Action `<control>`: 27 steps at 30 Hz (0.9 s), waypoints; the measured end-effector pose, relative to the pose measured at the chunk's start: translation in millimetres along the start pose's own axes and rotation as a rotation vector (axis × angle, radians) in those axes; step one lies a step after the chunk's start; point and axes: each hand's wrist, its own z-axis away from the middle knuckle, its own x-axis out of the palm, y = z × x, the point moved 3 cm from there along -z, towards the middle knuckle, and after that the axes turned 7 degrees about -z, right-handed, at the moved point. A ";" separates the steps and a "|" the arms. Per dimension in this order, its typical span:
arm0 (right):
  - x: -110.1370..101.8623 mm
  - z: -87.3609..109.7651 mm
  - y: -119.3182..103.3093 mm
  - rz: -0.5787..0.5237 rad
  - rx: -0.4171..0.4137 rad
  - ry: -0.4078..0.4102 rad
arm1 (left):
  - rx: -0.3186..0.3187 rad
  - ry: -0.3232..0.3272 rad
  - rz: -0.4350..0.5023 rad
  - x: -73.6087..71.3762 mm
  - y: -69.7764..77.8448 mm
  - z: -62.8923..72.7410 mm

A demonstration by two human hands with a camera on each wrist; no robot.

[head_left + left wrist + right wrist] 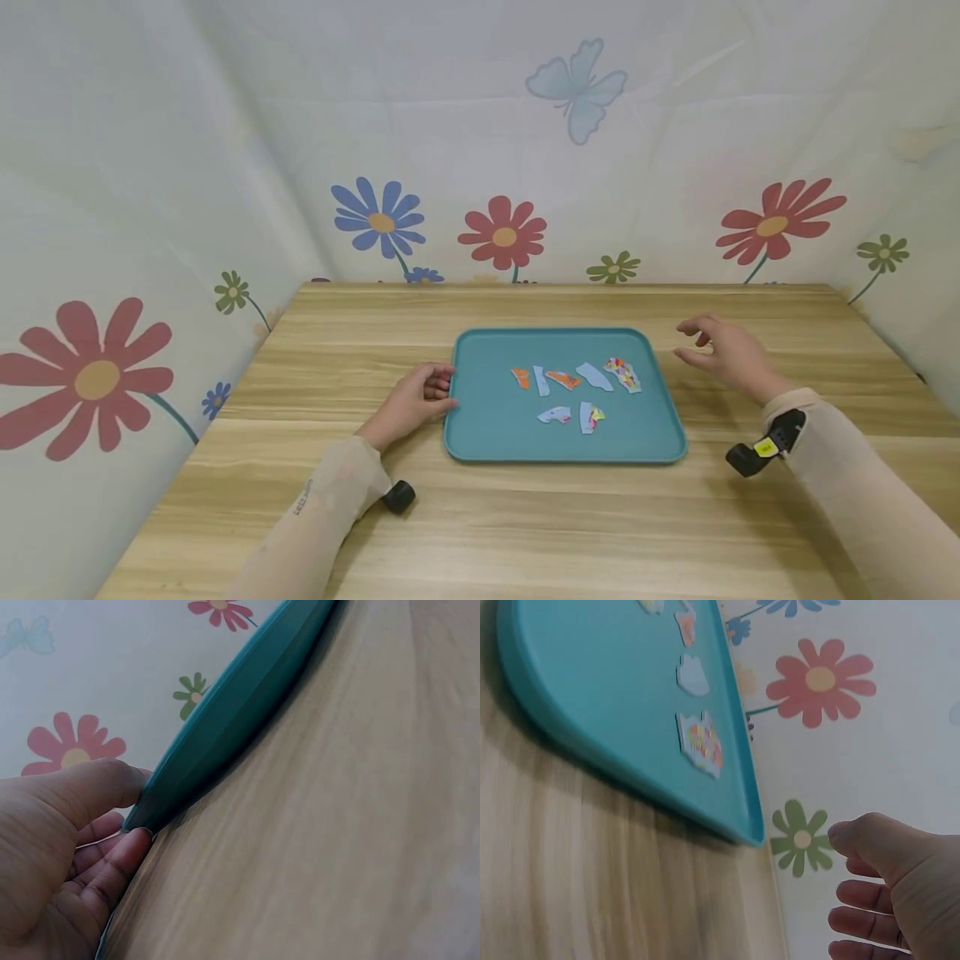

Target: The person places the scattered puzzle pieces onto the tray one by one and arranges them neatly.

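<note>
My left hand [415, 398] is at the left edge of a teal rectangular tray [495, 442], fingers curled. In the left wrist view, its thumb [97, 787] and fingertips meet the tray's rim from either side and pinch it. Several irregular cut pieces lie on the tray in two rows. Among them are an orange-patterned piece [562, 380], a plain pale blue piece [595, 376] and a multicoloured piece [623, 375]. My right hand [726, 350] hovers over the table right of the tray, fingers loosely bent and apart, holding nothing.
The tray sits on a light wood-grain table [570, 525]. Behind and beside it hangs a pale cloth backdrop [450, 100] printed with flowers and a butterfly. A black camera mount [765, 442] is strapped to the right wrist, another black device [399, 497] to the left.
</note>
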 end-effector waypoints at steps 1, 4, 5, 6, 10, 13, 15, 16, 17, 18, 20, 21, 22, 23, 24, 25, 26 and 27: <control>-0.2 0.2 3.0 0.000 0.003 0.003 | 0.000 0.002 0.002 1.0 -4.5 -1.9; -0.3 0.4 12.1 -0.008 0.015 0.010 | 0.001 0.010 0.007 4.2 -18.8 -7.9; -0.1 0.6 14.9 -0.013 0.019 0.011 | 0.000 0.011 0.007 5.3 -23.4 -9.7; 0.2 0.8 17.6 -0.019 0.023 0.011 | 0.000 0.013 0.009 5.7 -26.3 -10.5; 1.5 1.8 27.2 -0.033 0.051 -0.001 | 0.006 0.013 0.014 6.1 -30.7 -11.3; 2.3 2.0 33.4 -0.035 0.074 -0.013 | 0.006 0.017 0.018 5.8 -30.5 -11.0; 2.6 1.6 37.7 -0.039 0.092 -0.018 | 0.005 0.020 0.018 5.4 -30.1 -11.0; 2.8 1.5 39.9 -0.041 0.104 -0.021 | 0.004 0.021 0.018 5.3 -29.9 -11.1; 2.9 1.5 41.9 -0.042 0.114 -0.025 | 0.004 0.022 0.017 5.2 -29.6 -11.1; 3.1 1.3 43.9 -0.037 0.120 -0.029 | 0.007 0.021 0.014 5.2 -29.6 -11.1; 3.7 1.3 47.6 -0.027 0.123 -0.041 | 0.008 0.019 0.013 5.4 -29.5 -11.2; 4.0 1.4 49.1 -0.023 0.124 -0.047 | 0.007 0.018 0.013 5.5 -29.4 -11.3; 4.2 1.3 50.4 -0.017 0.117 -0.051 | 0.008 0.017 0.013 5.6 -29.4 -11.4; 4.4 1.2 51.6 -0.008 0.106 -0.052 | 0.006 0.016 0.013 5.7 -29.4 -11.4; 4.5 1.1 52.8 -0.001 0.099 -0.053 | 0.006 0.015 0.013 5.8 -29.3 -11.4; 4.7 1.0 54.3 0.004 0.097 -0.053 | 0.003 0.015 0.015 5.8 -29.4 -11.6; 4.6 0.8 55.5 0.005 0.094 -0.051 | 0.003 0.015 0.017 5.6 -29.1 -11.5; 4.6 0.4 56.5 0.008 0.092 -0.050 | 0.002 0.013 0.017 5.3 -28.1 -11.2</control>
